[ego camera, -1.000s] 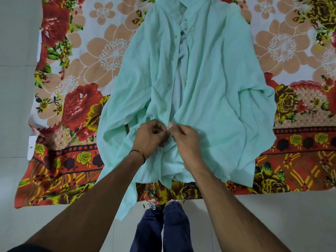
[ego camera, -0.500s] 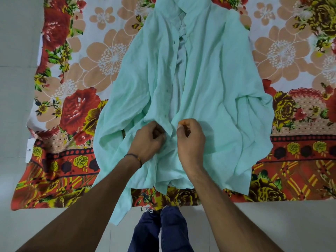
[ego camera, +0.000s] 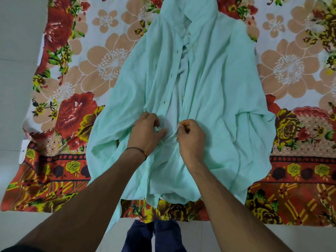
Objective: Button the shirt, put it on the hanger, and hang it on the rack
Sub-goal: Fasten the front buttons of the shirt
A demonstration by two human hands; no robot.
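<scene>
Position: head-worn, above and behind the left hand [ego camera: 145, 132] and right hand [ego camera: 190, 140].
Facing: forward, steeply down onto the shirt [ego camera: 214, 91].
Nearness: close; both hands mid-frame.

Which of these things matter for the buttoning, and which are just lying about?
In the job: mint-green shirt; left hand and right hand, both gripping its front edges.
Lying about: floral blanket under it; pale floor. No hanger or rack shows.

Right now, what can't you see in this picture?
All in the head view:
- The top of the shirt is cut off by the picture's upper edge.
- Whether a button sits between the fingers is hidden by the left hand and right hand.
- The hanger and rack are nowhere in the frame.
</scene>
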